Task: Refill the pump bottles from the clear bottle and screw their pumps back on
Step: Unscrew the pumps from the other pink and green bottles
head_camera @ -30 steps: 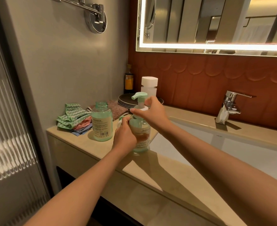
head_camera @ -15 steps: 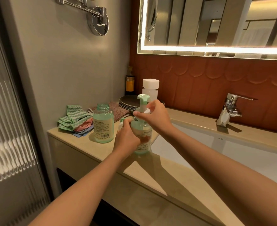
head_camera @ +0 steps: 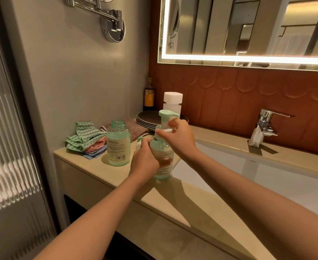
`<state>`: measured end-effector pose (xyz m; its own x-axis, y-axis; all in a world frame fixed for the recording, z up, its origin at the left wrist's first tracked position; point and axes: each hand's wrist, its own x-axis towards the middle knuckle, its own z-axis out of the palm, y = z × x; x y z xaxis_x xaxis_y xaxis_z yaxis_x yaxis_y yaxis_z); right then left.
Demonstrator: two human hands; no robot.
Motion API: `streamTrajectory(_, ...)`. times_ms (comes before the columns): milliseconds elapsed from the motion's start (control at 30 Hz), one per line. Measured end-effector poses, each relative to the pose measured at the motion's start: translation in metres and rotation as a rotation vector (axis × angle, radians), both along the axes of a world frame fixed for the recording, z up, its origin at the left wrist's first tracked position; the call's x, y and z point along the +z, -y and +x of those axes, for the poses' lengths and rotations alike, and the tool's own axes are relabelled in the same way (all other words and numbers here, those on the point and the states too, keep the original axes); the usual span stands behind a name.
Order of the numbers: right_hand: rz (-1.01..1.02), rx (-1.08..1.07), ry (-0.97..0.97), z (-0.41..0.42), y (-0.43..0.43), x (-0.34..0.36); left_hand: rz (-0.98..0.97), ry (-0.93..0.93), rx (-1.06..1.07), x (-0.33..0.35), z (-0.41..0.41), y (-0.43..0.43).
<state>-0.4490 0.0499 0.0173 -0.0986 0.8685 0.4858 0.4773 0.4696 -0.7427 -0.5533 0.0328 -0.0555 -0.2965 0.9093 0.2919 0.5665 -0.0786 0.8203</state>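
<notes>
Upright green pump bottle (head_camera: 163, 166) with its mint pump (head_camera: 166, 117) seated on the neck. The left hand (head_camera: 145, 160) grips the body and the right hand (head_camera: 178, 139) pinches the white collar. A second green bottle (head_camera: 118, 145), pumpless and open-necked, stands just left. The white-capped clear bottle (head_camera: 172, 104) stands behind.

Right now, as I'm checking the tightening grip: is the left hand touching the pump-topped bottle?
Touching. The head view shows the left hand curled round the pump-topped bottle.
</notes>
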Motion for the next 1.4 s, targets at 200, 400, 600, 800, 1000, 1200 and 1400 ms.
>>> streamTrajectory(200,-0.024,0.13,-0.06,0.003,0.005,-0.003,0.017,-0.011,-0.006,-0.001,0.001,0.001)
streamTrajectory(400,-0.006,0.012,-0.031,0.006,0.001,-0.002,0.001,0.008,-0.01,0.0,0.0,0.0)
streamTrajectory(600,-0.084,0.142,-0.009,0.009,0.003,-0.002,0.012,0.028,-0.015,0.0,0.001,0.002)
streamTrajectory(800,-0.014,-0.001,0.032,0.006,0.001,-0.003,0.01,-0.002,-0.006,-0.001,0.001,0.001)
streamTrajectory(1000,-0.044,0.118,0.098,0.009,-0.002,-0.011,0.015,0.015,-0.015,-0.001,0.002,0.002)
streamTrajectory(1200,0.025,0.014,0.007,0.005,-0.002,-0.01,0.014,0.005,-0.01,0.0,0.002,0.002)
streamTrajectory(1400,-0.032,0.088,0.094,0.004,-0.002,-0.006,0.015,0.036,-0.015,-0.001,0.001,0.002)
